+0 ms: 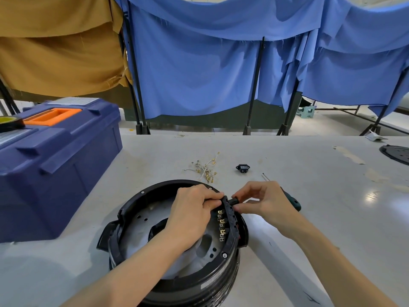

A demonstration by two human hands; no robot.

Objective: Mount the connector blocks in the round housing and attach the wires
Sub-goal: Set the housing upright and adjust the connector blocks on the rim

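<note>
Here, a round black plastic housing [188, 289] sits on the grey worktop [66, 262]. The left hand [192, 211] holds, grip clenched, the top of a black connector block with brass tabs [228, 227] at the right rim; the right hand [265, 200] pinches a small black piece [234, 200] against it. Forced askew, the block could bend its tabs or pop loose.

Workshop bench, by my feed
I see a grey worktable [309, 196], a blue toolbox [66, 156] at left, a screwdriver [292, 201] and loose terminal wires [205, 168]; far behind, cloth screens [199, 74] (blue, one tan) hang on black stands [255, 85].
</note>
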